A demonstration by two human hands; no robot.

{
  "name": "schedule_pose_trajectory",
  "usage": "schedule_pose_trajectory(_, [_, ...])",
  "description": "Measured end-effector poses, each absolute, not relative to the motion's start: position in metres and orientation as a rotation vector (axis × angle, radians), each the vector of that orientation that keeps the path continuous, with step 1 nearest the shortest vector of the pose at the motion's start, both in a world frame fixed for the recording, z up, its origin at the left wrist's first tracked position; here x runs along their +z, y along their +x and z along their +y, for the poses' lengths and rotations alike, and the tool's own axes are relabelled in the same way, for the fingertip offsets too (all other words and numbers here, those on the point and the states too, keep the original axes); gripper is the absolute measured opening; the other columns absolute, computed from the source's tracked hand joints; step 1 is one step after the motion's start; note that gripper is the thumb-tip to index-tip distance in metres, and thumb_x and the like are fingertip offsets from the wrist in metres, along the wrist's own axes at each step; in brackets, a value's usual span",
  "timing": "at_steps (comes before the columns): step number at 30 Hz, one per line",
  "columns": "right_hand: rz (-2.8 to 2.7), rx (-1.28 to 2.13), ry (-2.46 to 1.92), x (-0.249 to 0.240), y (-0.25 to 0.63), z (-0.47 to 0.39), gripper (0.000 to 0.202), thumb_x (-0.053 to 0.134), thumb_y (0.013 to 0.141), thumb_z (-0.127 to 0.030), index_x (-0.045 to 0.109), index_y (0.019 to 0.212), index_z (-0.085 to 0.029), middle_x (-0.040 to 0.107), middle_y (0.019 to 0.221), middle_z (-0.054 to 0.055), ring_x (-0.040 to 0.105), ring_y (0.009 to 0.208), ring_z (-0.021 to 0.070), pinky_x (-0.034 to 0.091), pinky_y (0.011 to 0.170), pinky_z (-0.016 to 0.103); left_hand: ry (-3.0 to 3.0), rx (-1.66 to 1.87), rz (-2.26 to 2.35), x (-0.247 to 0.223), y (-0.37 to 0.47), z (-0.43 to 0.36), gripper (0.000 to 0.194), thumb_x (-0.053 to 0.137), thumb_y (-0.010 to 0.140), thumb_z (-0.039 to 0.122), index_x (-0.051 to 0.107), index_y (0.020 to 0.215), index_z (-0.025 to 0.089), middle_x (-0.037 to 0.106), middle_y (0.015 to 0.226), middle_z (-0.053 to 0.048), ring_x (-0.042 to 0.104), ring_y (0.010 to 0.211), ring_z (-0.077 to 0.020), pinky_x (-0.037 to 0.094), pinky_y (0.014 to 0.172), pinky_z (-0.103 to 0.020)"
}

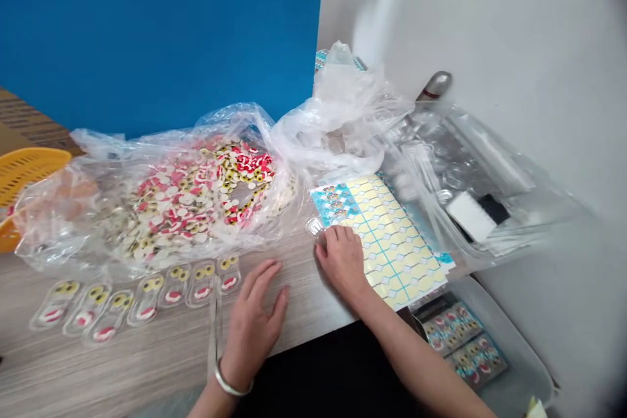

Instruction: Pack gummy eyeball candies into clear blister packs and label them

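My right hand (341, 261) has its fingers curled at the left edge of a sticker sheet. A small clear plastic blister shell (314, 227) shows at its fingertips, partly hidden by the hand. The sheet of yellow-backed stickers (392, 235) lies under and beside that hand, with a blue printed part at its top left. My left hand (257, 313) is open over the table, fingers stretched and thumb apart, holding nothing. Left of it, a row of several filled blister shells (147, 299) lies on the table, each with two yellow-and-black discs and a red-and-white piece.
A clear bag of loose red, white and yellow pieces (191, 196) spreads behind the row. At the right, another clear bag (470, 163) holds clear shells. A yellow basket (34, 166) stands far left. Below right, a grey bin (519, 333) holds packed cards. A blue panel (161, 32) rises behind.
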State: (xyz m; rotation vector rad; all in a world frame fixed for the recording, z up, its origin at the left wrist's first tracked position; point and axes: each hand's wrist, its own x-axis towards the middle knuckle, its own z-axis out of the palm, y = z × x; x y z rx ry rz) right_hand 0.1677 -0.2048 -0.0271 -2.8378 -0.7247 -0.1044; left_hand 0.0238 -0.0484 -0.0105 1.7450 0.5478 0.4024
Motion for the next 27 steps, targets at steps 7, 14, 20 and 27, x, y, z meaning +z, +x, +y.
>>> schedule_pose_trajectory(7, [-0.388, 0.195, -2.125, -0.018, 0.149, -0.203, 0.02, 0.065, 0.081, -0.034, 0.059, 0.093, -0.02, 0.064, 0.091, 0.008, 0.059, 0.087, 0.0246, 0.048, 0.08, 0.038, 1.073, 0.175, 0.623, -0.006, 0.078, -0.08, 0.05, 0.081, 0.079, 0.037, 0.066, 0.123, 0.02, 0.065, 0.13, -0.012, 0.062, 0.117, -0.0255, 0.047, 0.103, -0.036])
schedule_pose_trajectory(14, [-0.509, 0.793, -1.604, 0.005, 0.152, -0.18, 0.03, 0.054, 0.093, -0.046, 0.067, 0.079, -0.024, 0.062, 0.068, 0.001, 0.054, 0.06, 0.0165, 0.041, 0.055, 0.027, 0.797, 0.17, 0.55, -0.001, 0.086, -0.059, 0.033, 0.079, 0.08, 0.041, 0.067, 0.097, 0.016, 0.073, 0.103, -0.01, 0.064, 0.069, -0.0127, 0.048, 0.055, -0.021])
schedule_pose_trajectory(20, [-1.061, 0.241, -2.135, 0.031, 0.243, -0.086, 0.021, 0.052, 0.097, -0.026, 0.073, 0.097, -0.021, 0.074, 0.093, 0.003, 0.065, 0.085, 0.0168, 0.045, 0.078, 0.027, 0.839, 0.411, 0.709, 0.009, 0.09, 0.014, 0.049, 0.082, 0.077, 0.041, 0.058, 0.113, 0.018, 0.072, 0.1, -0.008, 0.071, 0.076, -0.0175, 0.054, 0.058, -0.023])
schedule_pose_trajectory(27, [-1.405, 0.285, -2.601, 0.001, 0.306, 0.04, 0.022, 0.052, 0.093, -0.017, 0.073, 0.1, -0.018, 0.074, 0.107, 0.012, 0.068, 0.102, 0.0251, 0.048, 0.086, 0.032, 0.627, 0.467, 0.759, -0.001, 0.106, 0.047, 0.048, 0.078, 0.081, 0.043, 0.058, 0.116, 0.017, 0.071, 0.11, -0.012, 0.074, 0.088, -0.0259, 0.061, 0.071, -0.033])
